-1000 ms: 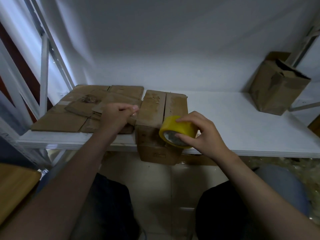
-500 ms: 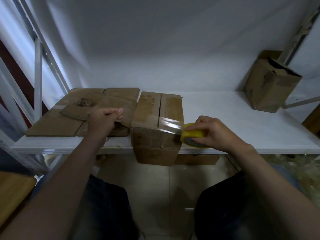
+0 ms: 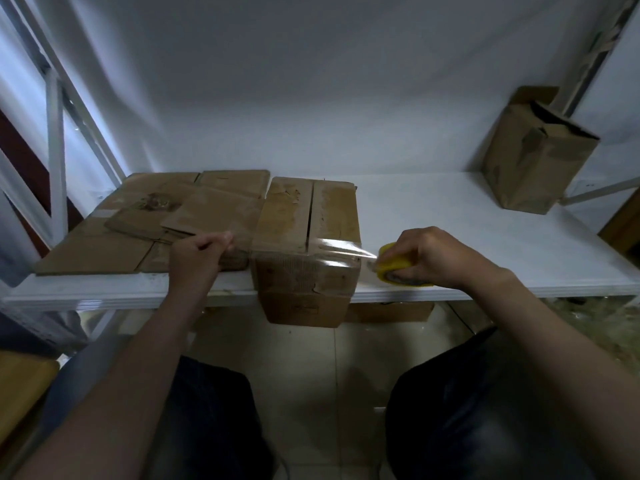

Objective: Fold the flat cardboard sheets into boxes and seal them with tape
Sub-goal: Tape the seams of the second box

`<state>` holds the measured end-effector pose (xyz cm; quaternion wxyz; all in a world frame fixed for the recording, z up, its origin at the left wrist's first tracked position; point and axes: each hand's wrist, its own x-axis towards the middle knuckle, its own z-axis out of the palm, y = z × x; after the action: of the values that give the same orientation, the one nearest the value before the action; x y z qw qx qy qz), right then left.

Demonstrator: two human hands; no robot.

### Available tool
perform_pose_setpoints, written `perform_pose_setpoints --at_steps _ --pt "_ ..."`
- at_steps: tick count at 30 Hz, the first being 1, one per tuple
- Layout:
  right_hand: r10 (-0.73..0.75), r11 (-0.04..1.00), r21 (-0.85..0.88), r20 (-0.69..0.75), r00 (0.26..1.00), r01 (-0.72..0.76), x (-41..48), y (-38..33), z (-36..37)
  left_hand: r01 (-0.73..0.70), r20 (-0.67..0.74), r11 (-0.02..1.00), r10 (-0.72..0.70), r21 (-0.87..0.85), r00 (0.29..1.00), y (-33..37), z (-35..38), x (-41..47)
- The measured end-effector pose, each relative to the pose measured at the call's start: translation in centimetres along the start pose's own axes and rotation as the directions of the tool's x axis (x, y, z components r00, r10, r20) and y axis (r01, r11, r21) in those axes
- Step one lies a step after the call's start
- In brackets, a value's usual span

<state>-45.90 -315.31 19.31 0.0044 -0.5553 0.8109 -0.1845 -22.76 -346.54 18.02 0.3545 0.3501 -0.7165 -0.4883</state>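
So the folded box (image 3: 304,237) sits on the front edge of a smooth white shelf (image 3: 450,220), with its near face hanging over the lip. It's rough brown cardboard, scuffed, with patches where the surface has torn off. The two top flaps meet in a straight dark seam down the middle.

A shiny strip of clear tape (image 3: 339,247) runs across the near top edge of the box, crinkled and catching the light. It stretches off the right corner to a yellow tape roll (image 3: 394,263) just right of the box. The right hand (image 3: 433,254) is wrapped over the roll, fingers curled around the ring and holding it down on the shelf.

The left hand (image 3: 197,254) is right up against the box's left side. It's balled up, with thumb and fingertips pressed together like a pinch. I can't tell if the tape's end is actually in there.

Left of the box, touching it, is a messy overlapping pile of flat cardboard sheets (image 3: 138,220), the same worn brown stuff. Far right of the box, at the back of the shelf, is a second box (image 3: 536,157), tall, with its open top tilted. Below the box there's glossy pale floor tile.
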Motion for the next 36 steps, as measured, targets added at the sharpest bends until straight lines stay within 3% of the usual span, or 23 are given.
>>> perform_pose_setpoints --at_steps 7,22,32,36 --pt "-0.043 0.999 -0.020 -0.037 0.998 0.042 0.8 0.7 1.9 0.019 0.017 0.999 -0.020 0.042 1.000 -1.5 -0.3 1.4" --pt "0.110 0.990 0.086 -0.011 0.994 -0.108 3.6 1.7 5.0 0.081 0.049 0.995 -0.084 0.063 0.995 -5.5 2.7 4.5" --pt "0.154 0.982 0.117 -0.074 0.985 -0.145 4.3 1.7 6.2 -0.008 -0.066 0.979 0.022 0.203 0.998 -6.3 7.1 3.8" --pt "0.158 0.984 0.101 -0.096 0.983 -0.148 4.5 1.2 6.2 -0.013 -0.049 0.972 0.026 0.234 0.998 -6.9 7.2 4.2"
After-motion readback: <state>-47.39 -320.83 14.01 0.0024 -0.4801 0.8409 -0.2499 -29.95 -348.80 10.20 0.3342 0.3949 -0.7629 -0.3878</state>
